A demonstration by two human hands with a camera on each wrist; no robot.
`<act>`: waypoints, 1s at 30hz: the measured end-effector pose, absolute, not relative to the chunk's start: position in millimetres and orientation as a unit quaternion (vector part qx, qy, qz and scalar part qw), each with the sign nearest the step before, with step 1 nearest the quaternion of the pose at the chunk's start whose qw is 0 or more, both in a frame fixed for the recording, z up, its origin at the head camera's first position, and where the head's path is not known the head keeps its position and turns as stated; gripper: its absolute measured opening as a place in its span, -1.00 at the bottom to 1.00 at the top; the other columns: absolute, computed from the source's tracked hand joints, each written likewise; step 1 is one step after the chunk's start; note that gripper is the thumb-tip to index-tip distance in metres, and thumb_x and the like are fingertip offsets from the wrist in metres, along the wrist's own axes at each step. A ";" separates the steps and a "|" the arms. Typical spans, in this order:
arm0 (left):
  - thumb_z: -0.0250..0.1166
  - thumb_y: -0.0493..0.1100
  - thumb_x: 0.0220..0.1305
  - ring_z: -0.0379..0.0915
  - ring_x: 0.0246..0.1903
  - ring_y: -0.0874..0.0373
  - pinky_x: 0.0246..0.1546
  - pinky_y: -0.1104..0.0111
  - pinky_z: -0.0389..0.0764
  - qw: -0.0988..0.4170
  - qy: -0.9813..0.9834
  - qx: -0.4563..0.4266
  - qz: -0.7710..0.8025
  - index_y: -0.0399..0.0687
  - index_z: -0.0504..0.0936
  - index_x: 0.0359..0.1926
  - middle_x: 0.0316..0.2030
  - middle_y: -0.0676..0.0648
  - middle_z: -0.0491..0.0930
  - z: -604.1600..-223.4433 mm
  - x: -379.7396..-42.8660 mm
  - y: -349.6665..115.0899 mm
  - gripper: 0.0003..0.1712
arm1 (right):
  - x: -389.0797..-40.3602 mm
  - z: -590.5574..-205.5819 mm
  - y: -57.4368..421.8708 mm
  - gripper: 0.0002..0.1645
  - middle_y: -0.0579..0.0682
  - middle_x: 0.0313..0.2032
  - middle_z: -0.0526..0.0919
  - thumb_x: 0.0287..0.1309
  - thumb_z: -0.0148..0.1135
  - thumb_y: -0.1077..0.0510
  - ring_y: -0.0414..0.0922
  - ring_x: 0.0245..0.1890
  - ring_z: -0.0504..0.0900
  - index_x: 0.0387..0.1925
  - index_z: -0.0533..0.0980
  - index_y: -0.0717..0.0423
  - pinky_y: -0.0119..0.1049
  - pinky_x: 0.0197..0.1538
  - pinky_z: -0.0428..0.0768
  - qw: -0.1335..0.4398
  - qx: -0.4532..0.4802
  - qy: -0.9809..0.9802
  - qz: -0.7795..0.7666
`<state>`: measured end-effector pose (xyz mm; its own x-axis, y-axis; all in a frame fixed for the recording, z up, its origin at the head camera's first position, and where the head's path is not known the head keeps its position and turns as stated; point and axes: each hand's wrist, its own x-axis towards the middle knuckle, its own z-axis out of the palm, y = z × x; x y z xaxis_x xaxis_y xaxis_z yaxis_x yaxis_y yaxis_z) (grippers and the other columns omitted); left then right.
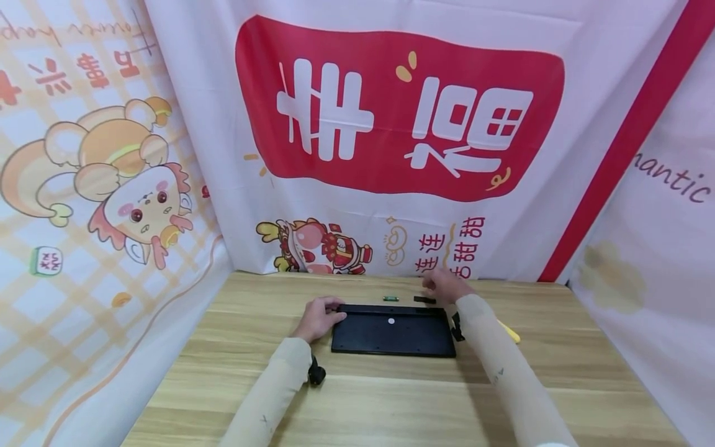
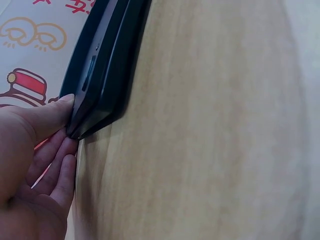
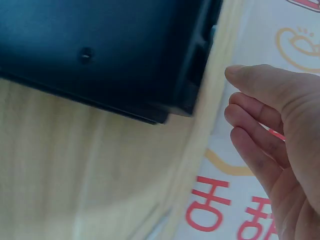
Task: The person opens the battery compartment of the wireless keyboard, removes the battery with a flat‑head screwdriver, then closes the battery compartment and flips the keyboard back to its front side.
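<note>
A black keyboard point(image 1: 391, 335) lies underside up on the table, a small round white sticker on its back and a raised ridge along its far edge. My left hand point(image 1: 317, 320) grips its far left corner; in the left wrist view the thumb lies on the keyboard's edge point(image 2: 107, 92) and the fingers are at the corner below. Beyond the far right corner, my right hand point(image 1: 447, 285) hovers with loosely bent fingers and nothing between them. Near it lies a narrow black strip point(image 1: 424, 300). A small green battery point(image 1: 391, 298) rests behind the keyboard.
To the right, partly behind the right forearm, a yellow-handled tool point(image 1: 509, 333) lies on the wooden table point(image 1: 385, 403). A printed white cloth point(image 1: 402, 230) hangs right behind the table's far edge, with more cloth at both sides.
</note>
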<state>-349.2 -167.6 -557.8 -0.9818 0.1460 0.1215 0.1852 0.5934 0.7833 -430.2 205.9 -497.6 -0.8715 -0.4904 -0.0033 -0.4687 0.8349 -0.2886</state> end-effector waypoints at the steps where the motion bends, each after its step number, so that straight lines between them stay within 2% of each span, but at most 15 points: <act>1: 0.45 -0.19 0.38 0.67 0.16 -0.09 0.22 0.01 0.68 0.023 -0.893 -0.096 -0.440 -0.04 0.78 0.12 0.08 -0.12 0.78 -558.0 -349.1 -167.4 -0.69 | -429.6 -500.5 206.9 -0.97 -0.02 -0.29 0.72 0.30 0.45 0.24 -0.15 -0.31 0.61 -0.23 0.75 0.09 -0.21 -0.21 0.65 0.040 -0.248 0.957 -0.146; 7: 0.45 -0.20 0.39 0.66 0.17 -0.09 0.24 0.01 0.67 0.023 -0.892 -0.099 -0.440 -0.05 0.78 0.13 0.09 -0.12 0.78 -557.9 -349.1 -166.7 -0.69 | -426.7 -511.7 208.7 -0.93 -0.08 -0.30 0.76 0.23 0.49 0.26 -0.20 -0.29 0.64 -0.25 0.78 0.05 -0.19 -0.14 0.71 0.034 -0.264 0.954 -0.141; 14: 0.46 -0.20 0.38 0.67 0.14 -0.07 0.23 0.00 0.67 0.029 -0.891 -0.097 -0.442 -0.04 0.79 0.10 0.06 -0.10 0.79 -556.5 -351.6 -166.5 -0.71 | -426.2 -512.8 208.0 -0.89 -0.07 -0.33 0.77 0.21 0.48 0.30 -0.19 -0.36 0.62 -0.33 0.80 0.04 -0.18 -0.17 0.70 0.019 -0.272 0.953 -0.129; 24: 0.46 -0.22 0.37 0.66 0.13 -0.08 0.22 -0.01 0.67 0.026 -0.890 -0.097 -0.445 -0.06 0.79 0.09 0.05 -0.11 0.79 -555.4 -347.3 -165.2 -0.71 | -425.3 -512.5 209.7 -0.85 -0.07 -0.31 0.74 0.16 0.51 0.35 -0.19 -0.28 0.68 -0.29 0.71 0.09 -0.21 -0.13 0.72 0.087 -0.223 0.953 -0.187; 30: 0.44 -0.24 0.39 0.66 0.15 -0.11 0.25 -0.02 0.66 0.026 -0.888 -0.093 -0.450 -0.09 0.78 0.11 0.06 -0.15 0.78 -554.5 -345.3 -166.4 -0.71 | -422.4 -502.7 208.9 -0.87 -0.07 -0.31 0.74 0.21 0.46 0.35 -0.20 -0.28 0.66 -0.28 0.70 0.08 -0.24 -0.15 0.69 0.090 -0.237 0.951 -0.176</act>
<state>-345.3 -166.4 -554.5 -0.9812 0.1426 0.1299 0.1891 0.5777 0.7941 -422.4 208.9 -502.7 -0.8715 -0.4823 -0.0889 -0.4186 0.8260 -0.3775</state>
